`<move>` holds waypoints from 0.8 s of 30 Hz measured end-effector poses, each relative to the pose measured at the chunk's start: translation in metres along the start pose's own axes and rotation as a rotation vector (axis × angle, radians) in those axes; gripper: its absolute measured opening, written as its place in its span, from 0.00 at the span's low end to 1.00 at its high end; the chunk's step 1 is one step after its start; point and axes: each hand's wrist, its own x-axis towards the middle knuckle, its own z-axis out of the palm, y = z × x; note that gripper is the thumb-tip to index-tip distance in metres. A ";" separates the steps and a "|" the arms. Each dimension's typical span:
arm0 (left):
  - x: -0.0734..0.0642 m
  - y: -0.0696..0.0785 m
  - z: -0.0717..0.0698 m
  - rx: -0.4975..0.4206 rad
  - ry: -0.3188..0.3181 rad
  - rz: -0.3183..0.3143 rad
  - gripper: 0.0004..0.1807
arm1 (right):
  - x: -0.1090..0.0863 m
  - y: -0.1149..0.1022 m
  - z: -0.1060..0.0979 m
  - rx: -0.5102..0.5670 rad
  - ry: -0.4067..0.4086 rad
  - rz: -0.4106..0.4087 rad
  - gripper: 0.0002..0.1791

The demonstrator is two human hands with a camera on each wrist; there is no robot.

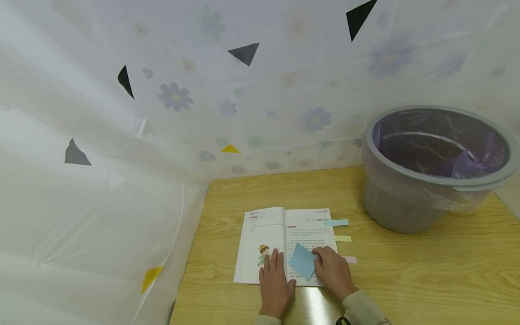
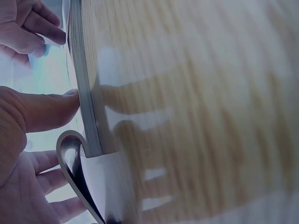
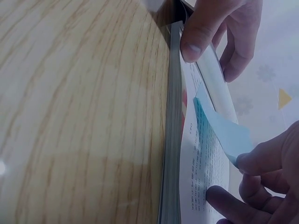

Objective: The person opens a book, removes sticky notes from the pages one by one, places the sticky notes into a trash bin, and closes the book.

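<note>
An open book point(image 1: 308, 221) lies on the wooden table, with printed text and a small cartoon figure on its pages. My left hand point(image 1: 275, 282) rests on the lower left page with its fingers extended; in the left wrist view its thumb touches the book's lower edge. Between thumb and finger, my right hand point(image 1: 333, 268) pinches one corner of a light blue square paper point(image 3: 231, 133), which looks like a sticky note. This paper sits tilted over the right page, partly raised from it in the right wrist view. Whether any of it is stuck down, I cannot tell.
Blue point(image 1: 339, 222), yellow point(image 1: 343, 238) and pink point(image 1: 350, 259) tabs stick out from the book's right edge. A grey bucket point(image 1: 398, 207) with a clear purplish liner stands at the back right. Flower-patterned sheeting point(image 1: 260, 113) rises behind the table point(image 1: 227, 194), and plain white sheeting hangs at left.
</note>
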 end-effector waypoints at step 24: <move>0.000 0.000 -0.001 -0.027 0.004 0.000 0.43 | 0.001 0.002 -0.001 -0.007 -0.034 0.009 0.11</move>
